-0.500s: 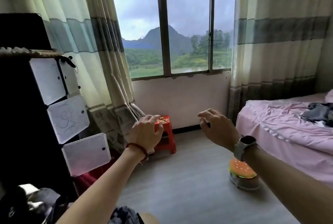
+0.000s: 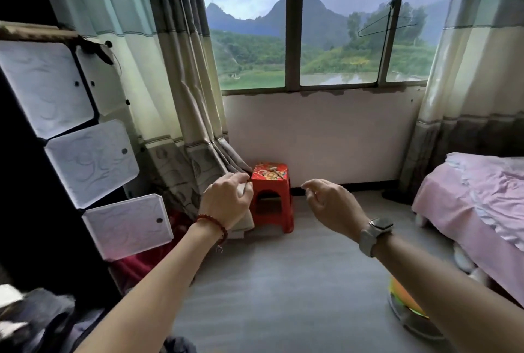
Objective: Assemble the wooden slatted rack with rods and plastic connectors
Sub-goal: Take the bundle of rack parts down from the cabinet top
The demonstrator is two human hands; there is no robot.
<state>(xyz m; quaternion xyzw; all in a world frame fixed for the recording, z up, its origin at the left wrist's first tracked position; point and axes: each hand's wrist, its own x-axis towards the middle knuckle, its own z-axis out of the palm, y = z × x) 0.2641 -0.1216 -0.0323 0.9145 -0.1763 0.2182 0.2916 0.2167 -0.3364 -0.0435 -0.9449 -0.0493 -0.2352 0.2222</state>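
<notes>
Wooden rack parts were nowhere visible as both hands, left (image 2: 226, 202) and right (image 2: 330, 203), hung loosely curled and holding nothing above the floor, near a red stool (image 2: 272, 196). Assembly seemingly awaited fetching slats, rods, connectors.

A bedroom: pink bed (image 2: 482, 196), curtained window (image 2: 326, 40).

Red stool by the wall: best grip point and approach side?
Judging by its pose, grip the red stool by the near edge of its seat, coming from above and the front. It stands upright with open space between its legs; wall behind and curtain at its left block those sides. Small items lie on the seat.
</notes>
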